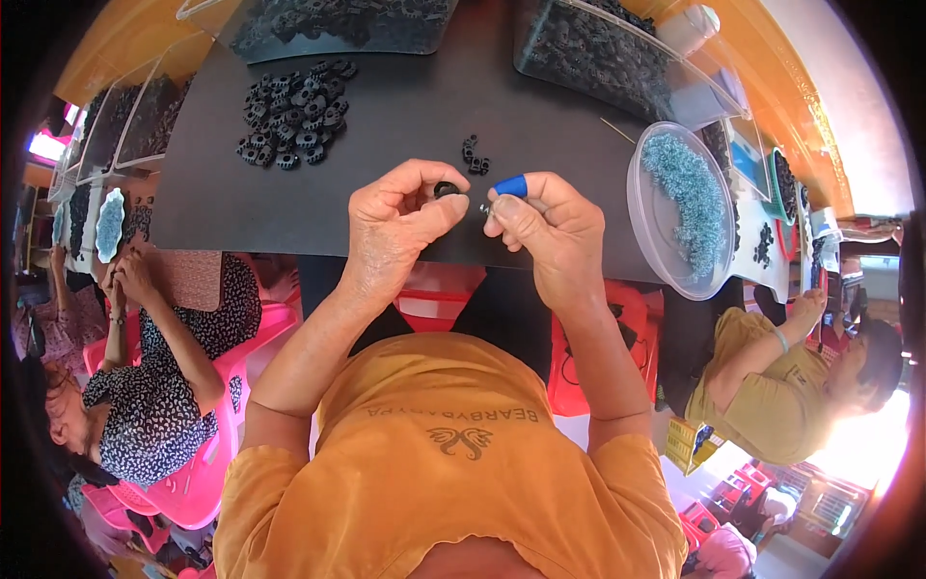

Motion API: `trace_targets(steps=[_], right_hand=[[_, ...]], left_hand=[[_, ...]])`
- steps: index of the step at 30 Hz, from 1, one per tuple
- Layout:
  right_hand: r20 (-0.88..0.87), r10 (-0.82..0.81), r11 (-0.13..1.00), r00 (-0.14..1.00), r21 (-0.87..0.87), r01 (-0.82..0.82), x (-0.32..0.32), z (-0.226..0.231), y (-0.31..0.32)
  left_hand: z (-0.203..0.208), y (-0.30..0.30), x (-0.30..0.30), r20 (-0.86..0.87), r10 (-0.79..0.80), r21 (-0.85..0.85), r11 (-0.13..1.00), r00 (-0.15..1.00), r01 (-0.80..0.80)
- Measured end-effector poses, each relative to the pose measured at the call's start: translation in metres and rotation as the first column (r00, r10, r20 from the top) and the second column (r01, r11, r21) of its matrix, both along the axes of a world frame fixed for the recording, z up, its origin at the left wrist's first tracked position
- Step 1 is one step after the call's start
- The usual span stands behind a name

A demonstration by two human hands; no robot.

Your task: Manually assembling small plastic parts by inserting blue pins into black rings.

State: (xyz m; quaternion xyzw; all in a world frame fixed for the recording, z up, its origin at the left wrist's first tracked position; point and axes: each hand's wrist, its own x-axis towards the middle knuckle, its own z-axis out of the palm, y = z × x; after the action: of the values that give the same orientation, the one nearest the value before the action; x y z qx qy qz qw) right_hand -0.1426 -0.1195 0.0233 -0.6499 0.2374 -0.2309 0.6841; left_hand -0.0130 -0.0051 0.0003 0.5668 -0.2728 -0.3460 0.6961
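Observation:
Between the thumb and index finger of my left hand [395, 217] is a small black plastic part [446, 189], rounded in shape. Close beside it, my right hand [545, 217] pinches a tiny pale, shiny piece [484, 207], too small to name. A blue finger cover [511, 186] sits on the right index finger. The two hands are a short gap apart over the table's near edge. Just beyond them lie several loose black parts [475, 156]. Farther off to the left is a heap of assembled-looking black parts [294, 114].
A round clear tub [640, 217] holding small light-blue pieces stands at the right. Clear bins of black parts, one at the back left [338, 50] and one at the back right [526, 68], bound the dark table [415, 106]. A thin stick [617, 131] lies near the tub. People sit on both sides.

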Motion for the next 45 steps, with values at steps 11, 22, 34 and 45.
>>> trace_targets(steps=[11,22,34,45], right_hand=[[0.031,0.025,0.999,0.999,0.047,-0.026,0.006,-0.003,0.003],[-0.029,0.039,0.999,0.999,-0.002,-0.039,0.008,-0.003,0.005],[0.003,-0.004,1.000,1.000,-0.010,0.005,0.009,-0.007,0.013],[0.009,-0.004,0.999,1.000,0.049,0.004,0.008,-0.016,0.020]], left_hand=[[0.001,0.003,-0.001,0.557,0.041,0.027,0.997,0.830,-0.067],[-0.006,-0.002,0.002,0.794,0.086,-0.085,0.996,0.601,-0.030],[-0.003,0.010,0.004,0.452,-0.102,0.005,0.994,0.886,0.112],[-0.004,0.016,-0.002,0.175,-0.134,-0.063,0.987,0.975,0.147]])
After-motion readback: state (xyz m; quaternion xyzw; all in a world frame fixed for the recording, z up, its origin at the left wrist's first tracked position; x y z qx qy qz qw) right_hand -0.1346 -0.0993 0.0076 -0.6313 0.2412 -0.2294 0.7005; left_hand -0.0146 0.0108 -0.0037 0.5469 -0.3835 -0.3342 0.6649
